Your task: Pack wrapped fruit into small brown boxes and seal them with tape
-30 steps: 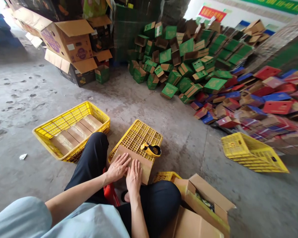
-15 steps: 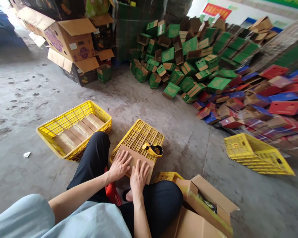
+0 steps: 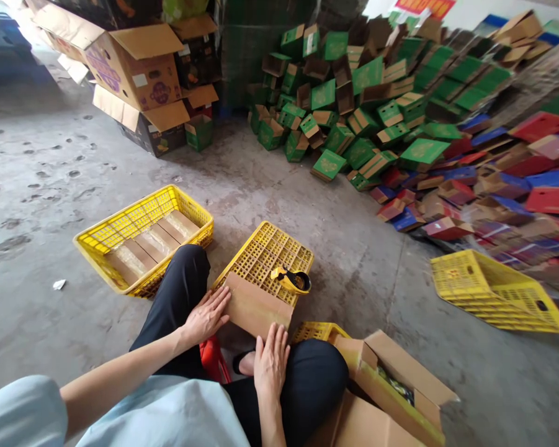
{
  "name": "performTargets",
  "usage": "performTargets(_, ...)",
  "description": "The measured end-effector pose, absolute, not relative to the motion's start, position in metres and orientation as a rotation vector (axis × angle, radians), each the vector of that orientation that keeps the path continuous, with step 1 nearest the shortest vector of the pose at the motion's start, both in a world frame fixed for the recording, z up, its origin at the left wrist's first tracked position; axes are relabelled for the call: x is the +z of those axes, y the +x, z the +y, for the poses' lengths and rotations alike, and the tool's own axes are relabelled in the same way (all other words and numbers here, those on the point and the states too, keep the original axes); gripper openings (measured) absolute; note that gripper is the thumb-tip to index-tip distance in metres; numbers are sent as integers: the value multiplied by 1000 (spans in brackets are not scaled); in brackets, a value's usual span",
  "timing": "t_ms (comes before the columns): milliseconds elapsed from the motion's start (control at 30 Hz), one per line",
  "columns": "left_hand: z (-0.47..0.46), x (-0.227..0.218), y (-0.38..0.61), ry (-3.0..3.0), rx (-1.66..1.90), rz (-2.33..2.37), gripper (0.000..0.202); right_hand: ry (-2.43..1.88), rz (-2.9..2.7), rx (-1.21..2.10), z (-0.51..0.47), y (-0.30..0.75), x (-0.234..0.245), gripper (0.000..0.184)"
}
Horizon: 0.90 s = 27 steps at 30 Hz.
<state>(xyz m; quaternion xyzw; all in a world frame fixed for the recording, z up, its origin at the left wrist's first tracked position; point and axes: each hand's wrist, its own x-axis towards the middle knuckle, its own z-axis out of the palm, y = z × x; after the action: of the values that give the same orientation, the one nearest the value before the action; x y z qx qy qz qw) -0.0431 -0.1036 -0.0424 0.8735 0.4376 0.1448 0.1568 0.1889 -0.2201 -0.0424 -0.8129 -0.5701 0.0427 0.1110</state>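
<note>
A flat brown cardboard box (image 3: pixel 255 304) lies on an upturned yellow crate (image 3: pixel 272 251) in front of my crossed legs. My left hand (image 3: pixel 207 315) rests flat on the box's left edge, fingers stretched out. My right hand (image 3: pixel 270 363) lies flat at the box's near right corner, fingers spread, partly over my knee. A yellow tape dispenser (image 3: pixel 292 280) sits on the crate just beyond the box.
A yellow basket (image 3: pixel 95 239) holding several taped brown boxes stands at my left. An open cardboard carton (image 3: pixel 400 388) is at my right knee, another yellow crate (image 3: pixel 497 292) farther right. Piles of green (image 3: pixel 353 93), red and blue boxes fill the back right; large cartons (image 3: pixel 134 74) stand back left.
My hands have slid apart over the box: the left to its left edge, the right down to its near right corner. The view tilted slightly downward.
</note>
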Motion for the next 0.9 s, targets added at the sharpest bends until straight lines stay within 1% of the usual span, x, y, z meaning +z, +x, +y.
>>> performTargets(100, -106, -42, -37, 2497, 397, 1303, 66, -2393, -1649, 118, -221, 183, -46, 79)
performTargets(200, -110, -42, -25, 2489, 385, 1359, 66, -2329, -1727, 147, -209, 163, -48, 69)
performTargets(300, -122, -44, -14, 2527, 369, 1283, 58, -2202, -1859, 200, -197, 136, -52, 57)
performTargets(333, -127, -44, -12, 2539, 362, 1250, 56, -2177, -1889, 211, -194, 128, -53, 56)
performTargets(433, -135, -45, -9, 2542, 342, 1224, 57, -2155, -1933, 224, -189, 116, -52, 59)
performTargets(567, -131, -44, -18, 2555, 319, 1196, 61, -2133, -1978, 248, -195, 133, -43, 56)
performTargets(733, -121, -45, -35, 2531, 356, 1361, 61, -2306, -1798, 107, -220, 176, -45, 61)
performTargets(900, -124, -53, -33, 2530, 417, 1384, 66, -2218, -1704, 36, -228, 190, -54, 67)
